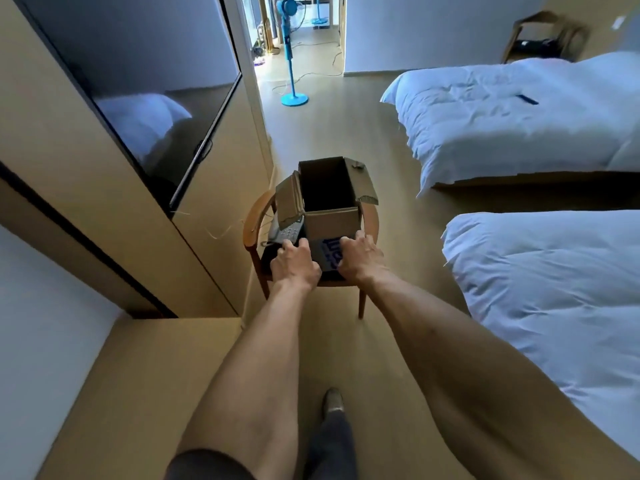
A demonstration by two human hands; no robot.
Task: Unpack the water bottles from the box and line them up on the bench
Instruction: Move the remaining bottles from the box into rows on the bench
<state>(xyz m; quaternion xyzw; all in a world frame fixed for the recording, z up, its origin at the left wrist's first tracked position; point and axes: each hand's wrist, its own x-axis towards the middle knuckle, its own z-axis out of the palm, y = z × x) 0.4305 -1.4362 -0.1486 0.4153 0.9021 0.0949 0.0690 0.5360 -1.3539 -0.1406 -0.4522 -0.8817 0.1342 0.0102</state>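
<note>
An open brown cardboard box [330, 221] with blue print on its near face stands on a wooden chair [254, 220]. Its flaps are folded out and the inside looks dark; no bottles show in it. My left hand [294, 265] grips the box's lower left corner with curled fingers. At the lower right corner my right hand [360, 259] holds the near face, fingers curled round the edge. The tan bench top [138, 393] lies at the lower left, close to me.
A desk telephone [282, 233] sits on the chair seat left of the box. Two beds with white duvets [536, 306] fill the right side. A wall-mounted TV [138, 98] hangs on the left, and a blue standing fan [292, 64] stands in the doorway beyond.
</note>
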